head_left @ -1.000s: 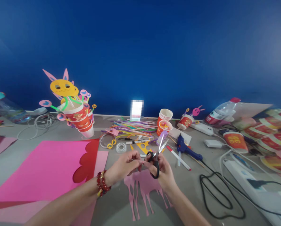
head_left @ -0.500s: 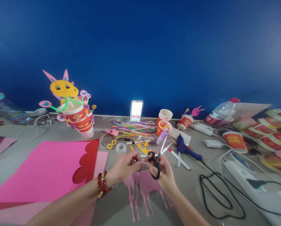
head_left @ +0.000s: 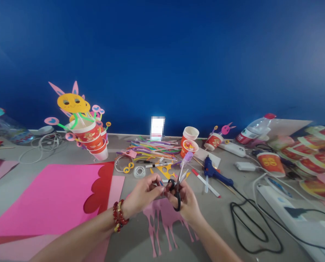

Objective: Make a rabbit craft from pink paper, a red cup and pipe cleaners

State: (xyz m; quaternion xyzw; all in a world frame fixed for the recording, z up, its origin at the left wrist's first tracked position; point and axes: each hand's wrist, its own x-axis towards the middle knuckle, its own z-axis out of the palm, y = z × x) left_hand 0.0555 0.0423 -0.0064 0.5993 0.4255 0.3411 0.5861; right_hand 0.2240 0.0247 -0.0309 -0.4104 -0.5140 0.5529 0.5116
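My right hand (head_left: 186, 202) has its fingers around a pair of scissors (head_left: 178, 194) with black handles, blades pointing up and away from me. Beside it, my left hand (head_left: 147, 193) is closed in a pinch on a small piece of paper (head_left: 161, 183), of which a bluish bit shows. The two hands' fingertips almost meet, so most of that piece is hidden. Beneath them on the table lies a cut pink sheet of paper (head_left: 168, 214) with long narrow strips. Pink and red sheets of paper (head_left: 56, 196) lie to the left of my left arm.
Past my hands are a tape roll (head_left: 139, 171), a marker (head_left: 158, 165), many-coloured sticks (head_left: 151, 149) and paper cups (head_left: 189, 136). A blue glue gun (head_left: 215, 173) with a black cord lies right, near a power strip (head_left: 296, 214). Decorated cups (head_left: 90, 136) stand back left.
The scissors have turned more upright in my right hand and shifted slightly left. My left fingers have rotated the small piece, and a bluish bit now shows.
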